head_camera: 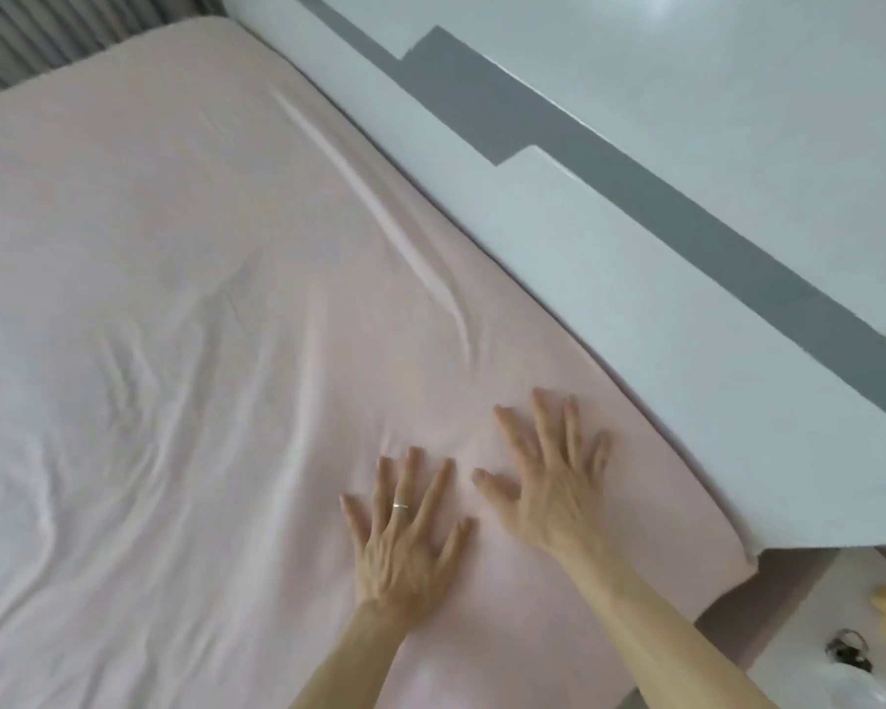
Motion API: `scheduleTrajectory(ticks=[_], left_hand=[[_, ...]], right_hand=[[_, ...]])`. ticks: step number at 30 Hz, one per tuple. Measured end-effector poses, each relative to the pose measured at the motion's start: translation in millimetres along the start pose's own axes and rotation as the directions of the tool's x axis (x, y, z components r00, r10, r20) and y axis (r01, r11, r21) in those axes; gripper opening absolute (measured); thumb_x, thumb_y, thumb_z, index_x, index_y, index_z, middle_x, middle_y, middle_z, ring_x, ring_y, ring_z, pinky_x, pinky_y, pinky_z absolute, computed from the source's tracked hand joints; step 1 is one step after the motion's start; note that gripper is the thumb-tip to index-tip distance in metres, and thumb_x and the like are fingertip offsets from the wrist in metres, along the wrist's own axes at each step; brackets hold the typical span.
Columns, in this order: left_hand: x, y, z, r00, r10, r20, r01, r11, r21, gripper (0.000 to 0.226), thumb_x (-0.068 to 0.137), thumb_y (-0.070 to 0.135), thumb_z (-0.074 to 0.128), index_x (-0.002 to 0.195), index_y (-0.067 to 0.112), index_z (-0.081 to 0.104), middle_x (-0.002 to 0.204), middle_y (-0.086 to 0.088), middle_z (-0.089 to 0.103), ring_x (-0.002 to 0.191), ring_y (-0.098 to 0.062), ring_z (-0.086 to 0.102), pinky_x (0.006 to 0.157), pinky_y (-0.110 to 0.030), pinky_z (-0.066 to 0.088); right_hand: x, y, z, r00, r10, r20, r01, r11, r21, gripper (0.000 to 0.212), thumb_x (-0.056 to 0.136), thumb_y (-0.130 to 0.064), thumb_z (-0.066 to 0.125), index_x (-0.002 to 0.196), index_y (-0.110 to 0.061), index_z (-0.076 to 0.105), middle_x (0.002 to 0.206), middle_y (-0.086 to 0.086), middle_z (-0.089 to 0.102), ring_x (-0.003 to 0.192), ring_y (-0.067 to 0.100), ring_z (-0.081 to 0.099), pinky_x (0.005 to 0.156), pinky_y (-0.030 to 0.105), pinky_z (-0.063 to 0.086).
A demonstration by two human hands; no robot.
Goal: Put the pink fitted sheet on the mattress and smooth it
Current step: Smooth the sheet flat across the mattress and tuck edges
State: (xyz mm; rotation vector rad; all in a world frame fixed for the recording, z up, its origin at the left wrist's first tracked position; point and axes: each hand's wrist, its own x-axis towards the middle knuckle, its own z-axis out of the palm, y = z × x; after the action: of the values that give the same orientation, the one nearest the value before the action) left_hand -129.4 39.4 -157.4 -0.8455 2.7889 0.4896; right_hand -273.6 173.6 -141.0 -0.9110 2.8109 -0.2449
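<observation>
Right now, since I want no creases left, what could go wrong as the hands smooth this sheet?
Both the left hand and right hand press flat near the headboard; pushing forward may just feed the long fold beside it. The creases in the middle of the pink sheet lie away from the hands and could be missed. Hard sideways strokes might tug the near corner loose.

White headboard (pixel 609 278) with grey stripe (pixel 507 110)

The single head view looks forward and down from close above the bed (pixel 175 299), tilted toward the headboard (pixel 609 278).
</observation>
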Motion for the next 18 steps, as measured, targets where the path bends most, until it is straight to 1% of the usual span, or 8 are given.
scheduleTrajectory(ticks=[3,7,10,12,13,15,16,18], left_hand=[[-46,-24,14,1.000,-0.024,-0.003,0.024,1.000,0.003,0.071,0.089,0.075,0.025,0.152,0.049,0.005,0.164,0.014,-0.004,0.152,-0.022,-0.002,0.113,-0.063,0.002],[-109,-33,28,0.995,-0.098,0.011,0.099,0.994,-0.041,0.080,0.081,0.074,0.045,0.151,0.042,0.026,0.162,0.011,0.018,0.148,-0.025,0.022,0.110,-0.065,0.015],[-147,-28,31,0.985,-0.172,-0.001,0.171,0.982,-0.084,0.081,0.078,0.075,0.048,0.150,0.041,0.032,0.160,0.011,0.024,0.147,-0.023,0.025,0.109,-0.066,0.021],[-160,-27,31,0.986,-0.168,0.001,0.167,0.981,-0.103,0.079,0.079,0.074,0.048,0.149,0.040,0.036,0.158,0.010,0.030,0.146,-0.021,0.029,0.109,-0.064,0.021],[-162,-27,28,0.988,-0.151,-0.018,0.148,0.982,-0.119,0.076,0.079,0.073,0.048,0.147,0.039,0.039,0.156,0.009,0.034,0.143,-0.022,0.034,0.108,-0.061,0.023],[-159,-28,18,0.984,-0.152,-0.089,0.142,0.984,-0.110,0.068,0.082,0.068,0.047,0.145,0.041,0.041,0.151,0.008,0.038,0.135,-0.024,0.046,0.104,-0.057,0.027],[-154,-34,14,0.973,-0.187,-0.135,0.175,0.980,-0.099,0.066,0.084,0.065,0.045,0.146,0.042,0.039,0.152,0.008,0.036,0.137,-0.024,0.044,0.107,-0.055,0.024],[-151,-50,12,0.940,-0.304,-0.157,0.294,0.952,-0.084,0.066,0.089,0.065,0.039,0.151,0.045,0.026,0.159,0.010,0.024,0.147,-0.022,0.027,0.114,-0.056,0.009]], right_hand=[[-15,24,20,0.996,0.044,0.076,-0.032,0.987,-0.155,0.081,0.087,-0.082,0.022,0.157,-0.041,0.011,0.168,-0.001,0.000,0.153,0.033,-0.004,0.114,0.071,0.006],[-40,29,18,0.967,0.211,0.144,-0.179,0.961,-0.210,0.082,0.083,-0.084,-0.004,0.153,-0.044,-0.018,0.163,-0.004,-0.026,0.149,0.032,-0.024,0.114,0.071,-0.001],[-48,17,-4,0.955,0.229,0.190,-0.205,0.969,-0.138,0.089,0.081,-0.086,0.001,0.155,-0.038,-0.013,0.165,0.002,-0.016,0.150,0.035,-0.016,0.113,0.072,-0.002],[-60,6,-5,0.949,0.254,0.185,-0.217,0.956,-0.195,0.092,0.082,-0.082,-0.003,0.158,-0.030,-0.005,0.166,0.008,-0.012,0.150,0.040,-0.010,0.111,0.075,0.007],[-67,-1,-3,0.964,0.211,0.159,-0.180,0.965,-0.189,0.092,0.085,-0.080,0.000,0.159,-0.027,0.004,0.166,0.010,-0.006,0.150,0.042,-0.004,0.109,0.076,0.011],[-80,-16,1,0.994,0.016,0.112,-0.007,0.997,-0.083,0.087,0.087,-0.077,0.021,0.158,-0.028,0.018,0.167,0.007,0.003,0.152,0.037,0.003,0.110,0.075,0.007],[-83,-25,4,0.991,-0.086,0.106,0.093,0.994,-0.056,0.084,0.086,-0.075,0.029,0.158,-0.033,0.016,0.167,0.004,0.001,0.153,0.033,0.000,0.111,0.072,0.003],[-90,-40,13,0.955,-0.258,0.145,0.267,0.962,-0.052,0.081,0.088,-0.075,0.035,0.157,-0.040,0.010,0.167,0.000,-0.005,0.153,0.028,-0.009,0.112,0.068,-0.002]])
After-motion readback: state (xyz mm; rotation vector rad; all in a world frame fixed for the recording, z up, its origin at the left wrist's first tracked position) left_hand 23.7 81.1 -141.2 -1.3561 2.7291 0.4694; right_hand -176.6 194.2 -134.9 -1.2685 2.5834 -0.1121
